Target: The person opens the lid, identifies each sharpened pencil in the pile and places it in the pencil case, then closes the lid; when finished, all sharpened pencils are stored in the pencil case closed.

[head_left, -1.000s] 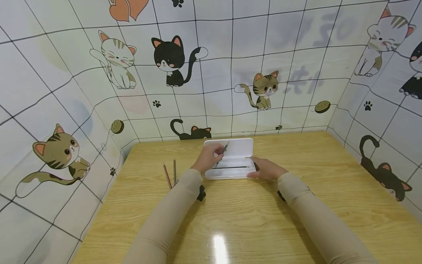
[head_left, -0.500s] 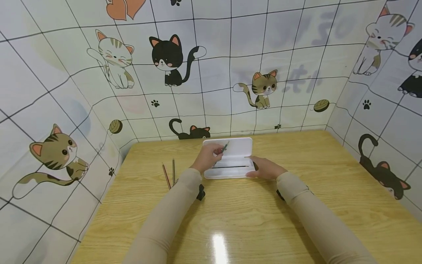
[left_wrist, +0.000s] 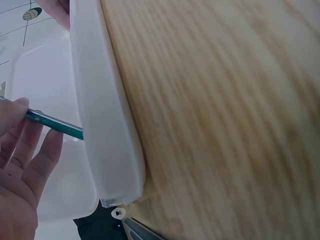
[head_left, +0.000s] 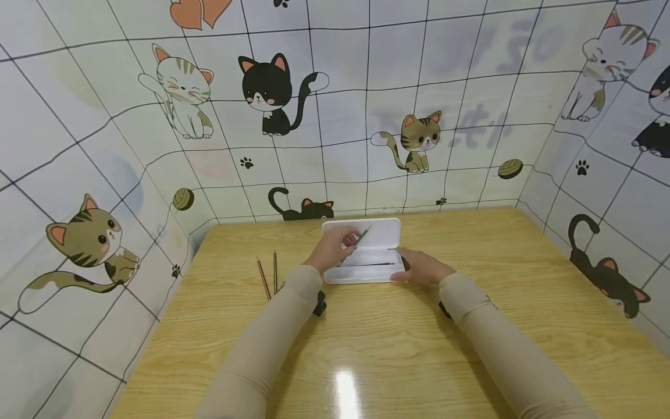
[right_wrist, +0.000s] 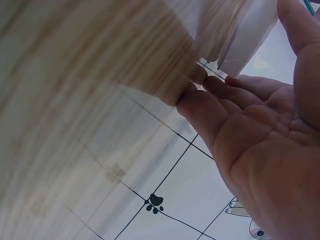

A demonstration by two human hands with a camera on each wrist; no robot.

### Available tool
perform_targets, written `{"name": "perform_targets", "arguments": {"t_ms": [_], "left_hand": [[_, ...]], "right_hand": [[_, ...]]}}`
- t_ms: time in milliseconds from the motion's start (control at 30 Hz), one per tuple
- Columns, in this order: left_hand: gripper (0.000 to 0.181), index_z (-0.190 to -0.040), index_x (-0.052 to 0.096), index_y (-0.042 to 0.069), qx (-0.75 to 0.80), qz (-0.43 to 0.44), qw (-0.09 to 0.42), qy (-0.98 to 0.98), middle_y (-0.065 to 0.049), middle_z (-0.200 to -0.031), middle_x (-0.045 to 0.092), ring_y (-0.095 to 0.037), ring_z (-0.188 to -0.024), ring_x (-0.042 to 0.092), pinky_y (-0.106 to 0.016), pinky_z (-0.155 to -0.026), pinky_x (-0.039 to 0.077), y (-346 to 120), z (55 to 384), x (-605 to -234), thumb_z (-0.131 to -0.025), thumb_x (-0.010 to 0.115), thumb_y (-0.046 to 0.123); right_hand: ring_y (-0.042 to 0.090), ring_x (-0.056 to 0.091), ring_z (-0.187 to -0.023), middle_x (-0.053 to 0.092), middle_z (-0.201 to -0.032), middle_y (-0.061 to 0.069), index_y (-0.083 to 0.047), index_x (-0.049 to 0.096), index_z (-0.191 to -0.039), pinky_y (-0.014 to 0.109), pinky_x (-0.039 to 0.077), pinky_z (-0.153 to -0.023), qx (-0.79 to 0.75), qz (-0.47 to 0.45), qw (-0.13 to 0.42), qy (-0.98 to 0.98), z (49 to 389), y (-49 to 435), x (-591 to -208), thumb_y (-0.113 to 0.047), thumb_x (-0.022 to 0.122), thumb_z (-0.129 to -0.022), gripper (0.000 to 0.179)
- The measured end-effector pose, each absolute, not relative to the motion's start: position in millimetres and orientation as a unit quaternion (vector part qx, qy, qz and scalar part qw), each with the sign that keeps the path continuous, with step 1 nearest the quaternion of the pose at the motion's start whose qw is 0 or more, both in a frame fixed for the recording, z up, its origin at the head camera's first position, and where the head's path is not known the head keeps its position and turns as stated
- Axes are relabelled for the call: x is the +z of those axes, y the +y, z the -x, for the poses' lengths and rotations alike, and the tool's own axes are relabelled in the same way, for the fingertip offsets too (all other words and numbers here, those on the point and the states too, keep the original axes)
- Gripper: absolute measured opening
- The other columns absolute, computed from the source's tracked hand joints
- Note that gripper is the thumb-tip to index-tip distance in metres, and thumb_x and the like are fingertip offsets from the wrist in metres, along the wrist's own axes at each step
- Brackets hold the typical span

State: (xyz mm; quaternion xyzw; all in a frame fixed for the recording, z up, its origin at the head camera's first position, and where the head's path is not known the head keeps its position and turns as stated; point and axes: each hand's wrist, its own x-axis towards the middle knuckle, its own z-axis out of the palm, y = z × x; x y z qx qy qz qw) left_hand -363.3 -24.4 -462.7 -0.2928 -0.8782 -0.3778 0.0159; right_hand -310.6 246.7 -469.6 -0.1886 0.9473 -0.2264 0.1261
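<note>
My left hand (head_left: 332,250) pinches a green pencil (head_left: 363,234) between thumb and fingers, over the open white pencil case (head_left: 361,278). In the head view the pencil's tip slants up and right against the raised lid (head_left: 386,233). The left wrist view shows the green pencil (left_wrist: 55,122) crossing behind the case's front wall (left_wrist: 102,110). A thin dark pencil (head_left: 374,265) lies lengthwise inside the case. My right hand (head_left: 425,268) holds the case's right end, thumb by the front corner and fingers behind; the right wrist view shows its fingertips (right_wrist: 200,102) low at the table.
Left of the case, a red pencil (head_left: 263,278) and a dark pencil (head_left: 275,270) lie on the wooden table (head_left: 398,343), their near ends hidden by my left sleeve (head_left: 262,343). A cat-patterned cloth wall (head_left: 345,116) rises behind the table and on both sides.
The green pencil has tilted in my left fingers, so its tip now leans farther right. My right hand stays at the case's end, and the case has kept its place.
</note>
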Motion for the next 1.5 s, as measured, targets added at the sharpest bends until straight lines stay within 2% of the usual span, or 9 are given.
{"name": "perform_targets", "arguments": {"t_ms": [267, 533, 667, 900, 1100, 1233, 1500], "left_hand": [[0.028, -0.121, 0.071, 0.011, -0.339, 0.313, 0.010, -0.887, 0.001, -0.101, 0.071, -0.011, -0.093, 0.065, -0.026, -0.086, 0.053, -17.6, 366.0, -464.5, -0.093, 0.073, 0.006], [0.023, -0.112, 0.075, 0.011, -0.306, 0.323, -0.017, -0.895, 0.005, -0.089, 0.070, -0.009, -0.084, 0.062, -0.025, -0.079, 0.052, -11.9, 369.6, -466.2, -0.090, 0.076, 0.004], [0.022, -0.113, 0.075, 0.010, -0.288, 0.329, -0.023, -0.899, 0.002, -0.091, 0.070, -0.011, -0.085, 0.062, -0.025, -0.080, 0.052, -13.7, 368.8, -465.8, -0.091, 0.076, 0.006], [0.026, -0.118, 0.072, 0.009, -0.277, 0.338, -0.013, -0.899, 0.000, -0.103, 0.071, -0.013, -0.096, 0.064, -0.027, -0.088, 0.052, -21.2, 367.5, -461.9, -0.093, 0.076, 0.011], [0.025, -0.118, 0.072, 0.008, -0.294, 0.351, -0.015, -0.889, 0.001, -0.100, 0.071, -0.011, -0.093, 0.064, -0.026, -0.085, 0.052, -29.3, 371.1, -462.8, -0.093, 0.075, 0.011], [0.025, -0.118, 0.072, 0.006, -0.308, 0.353, -0.017, -0.883, 0.000, -0.101, 0.071, -0.013, -0.093, 0.064, -0.029, -0.086, 0.053, -39.9, 371.1, -461.5, -0.093, 0.074, 0.011], [0.022, -0.115, 0.073, 0.009, -0.326, 0.325, 0.010, -0.888, 0.003, -0.097, 0.068, -0.012, -0.091, 0.063, -0.032, -0.086, 0.053, -72.4, 365.8, -460.8, -0.094, 0.074, 0.012]], "right_hand": [[0.045, 0.034, -0.145, 0.034, -0.157, 0.029, 0.008, 0.026, -0.156, 0.056, 0.030, -0.116, -0.229, 0.187, 0.124, 0.947, 310.9, 245.8, -470.1, -0.041, 0.070, -0.096, 0.089], [0.044, 0.038, -0.142, 0.039, -0.155, 0.028, 0.008, 0.030, -0.155, 0.057, 0.032, -0.115, -0.229, 0.190, 0.121, 0.947, 312.5, 245.2, -470.8, -0.041, 0.071, -0.095, 0.088], [0.043, 0.039, -0.142, 0.041, -0.154, 0.026, 0.005, 0.031, -0.155, 0.056, 0.032, -0.115, -0.235, 0.189, 0.120, 0.946, 312.4, 244.7, -469.8, -0.040, 0.072, -0.095, 0.086], [0.043, 0.037, -0.143, 0.039, -0.156, 0.026, 0.003, 0.030, -0.156, 0.057, 0.030, -0.116, -0.234, 0.188, 0.123, 0.946, 312.4, 245.4, -469.7, -0.040, 0.072, -0.095, 0.086], [0.044, 0.036, -0.144, 0.038, -0.156, 0.026, 0.004, 0.030, -0.156, 0.057, 0.030, -0.116, -0.239, 0.187, 0.121, 0.945, 311.2, 247.1, -468.6, -0.039, 0.072, -0.095, 0.086], [0.044, 0.034, -0.145, 0.036, -0.157, 0.027, 0.006, 0.029, -0.156, 0.057, 0.029, -0.117, -0.241, 0.184, 0.121, 0.945, 309.9, 248.6, -467.8, -0.038, 0.072, -0.095, 0.087], [0.045, 0.032, -0.146, 0.033, -0.158, 0.028, 0.009, 0.025, -0.156, 0.057, 0.028, -0.117, -0.247, 0.194, 0.122, 0.942, 310.4, 248.4, -469.7, -0.038, 0.071, -0.096, 0.089]]}}
